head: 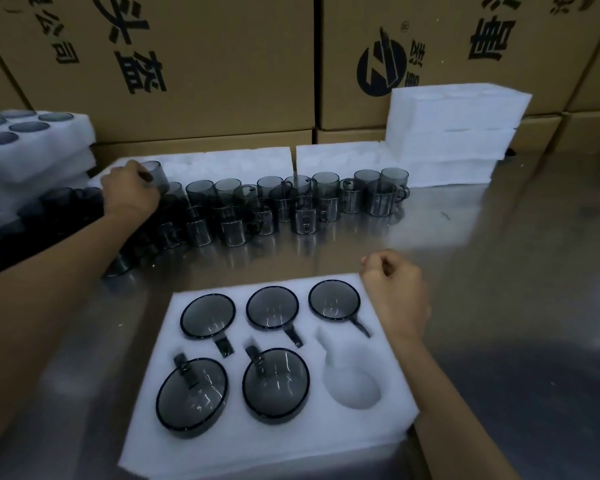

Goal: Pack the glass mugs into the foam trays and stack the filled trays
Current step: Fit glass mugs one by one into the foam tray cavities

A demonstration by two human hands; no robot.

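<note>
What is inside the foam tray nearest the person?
The foam tray holds five smoked glass mugs in its cut-outs, while the near right cut-out is empty. Whatever lies beneath the tray is hidden.

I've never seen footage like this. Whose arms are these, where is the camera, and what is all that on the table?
No machine here: a person wears a camera on their head, looking down at their own two hands. On the metal table lies a white foam tray with five smoky glass mugs seated in it and one empty pocket. The left hand grips a mug from the row of loose mugs. The right hand, curled and holding nothing, rests on the tray's corner. Behind stand spare foam trays and cardboard boxes.
</note>
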